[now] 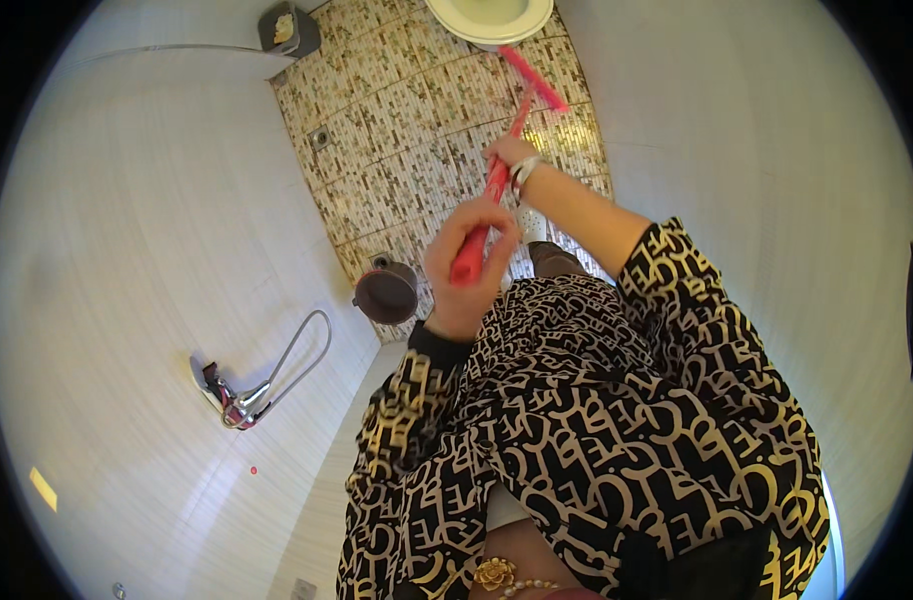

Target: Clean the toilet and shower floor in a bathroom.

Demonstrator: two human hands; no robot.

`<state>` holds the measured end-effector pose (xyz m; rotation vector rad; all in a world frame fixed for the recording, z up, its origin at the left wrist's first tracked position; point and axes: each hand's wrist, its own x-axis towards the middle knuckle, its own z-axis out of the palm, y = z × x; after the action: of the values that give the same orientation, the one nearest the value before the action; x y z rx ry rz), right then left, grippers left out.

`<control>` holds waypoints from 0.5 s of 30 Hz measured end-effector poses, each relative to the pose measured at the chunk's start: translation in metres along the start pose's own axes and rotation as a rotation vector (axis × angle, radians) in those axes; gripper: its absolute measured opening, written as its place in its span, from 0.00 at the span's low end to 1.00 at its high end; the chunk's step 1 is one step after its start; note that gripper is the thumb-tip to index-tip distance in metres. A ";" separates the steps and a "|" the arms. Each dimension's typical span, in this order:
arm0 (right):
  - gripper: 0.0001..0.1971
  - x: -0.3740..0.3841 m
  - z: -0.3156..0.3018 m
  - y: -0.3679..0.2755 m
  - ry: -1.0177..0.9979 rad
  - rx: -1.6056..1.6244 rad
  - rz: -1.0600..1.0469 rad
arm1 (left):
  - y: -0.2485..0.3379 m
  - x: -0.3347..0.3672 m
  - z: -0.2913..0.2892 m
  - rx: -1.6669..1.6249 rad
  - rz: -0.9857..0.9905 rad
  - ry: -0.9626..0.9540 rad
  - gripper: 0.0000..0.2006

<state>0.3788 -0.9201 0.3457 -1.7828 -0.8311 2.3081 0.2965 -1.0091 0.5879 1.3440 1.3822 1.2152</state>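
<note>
A red floor squeegee (498,178) slants away from me, its pink head (533,78) on the patterned tiles just in front of the toilet (492,18). Near the top end of the handle, my left hand (465,255) is wrapped round it. Lower down the same handle, my right hand (510,153) grips it, with a pale bracelet (524,175) on that wrist. Part of a white shoe (532,224) shows below my right forearm.
A brown bucket (387,294) stands by the left wall, beside a floor drain (381,262). Another drain (321,138) lies farther off. A grey bin (288,31) sits in the far left corner. A hand shower (249,402) with a looped hose hangs on the left wall.
</note>
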 end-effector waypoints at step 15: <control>0.05 -0.028 0.148 0.015 -0.320 0.277 0.098 | 0.043 -0.035 -0.047 0.310 -0.119 0.089 0.03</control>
<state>0.2538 -0.9958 0.3865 -1.3929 -0.4340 2.6609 0.2616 -1.0498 0.6364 1.4053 1.7443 1.0215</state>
